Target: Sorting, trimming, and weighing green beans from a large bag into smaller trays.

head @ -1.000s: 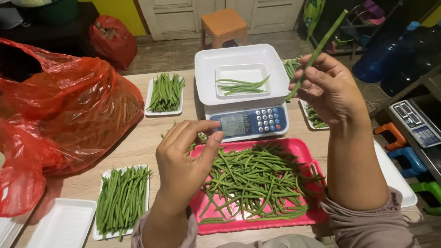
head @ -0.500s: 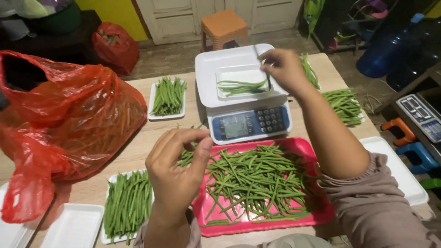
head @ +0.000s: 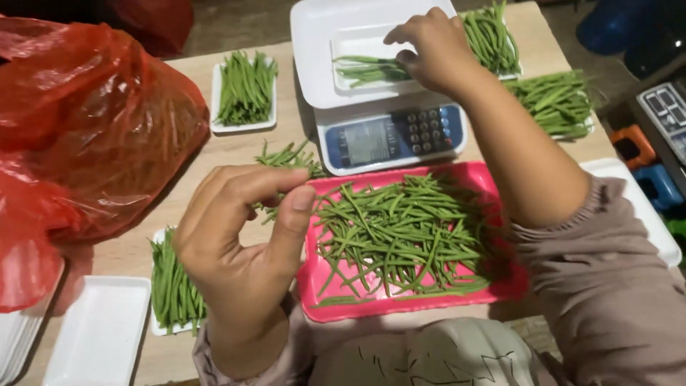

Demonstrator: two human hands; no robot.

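Resting on the green beans [head: 371,69] in the scale tray [head: 314,43], right hand [head: 429,50] fingers pinch them; left hand [head: 239,236] hangs empty, loosely curled.

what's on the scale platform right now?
A white foam tray sits on the scale, holding a few green beans. The right hand covers the tray's right part, so anything under it is hidden.

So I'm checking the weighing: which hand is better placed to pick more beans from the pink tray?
Probably the left hand: it hovers empty at the pink tray edge, while the right hand is busy at the beans on the scale.
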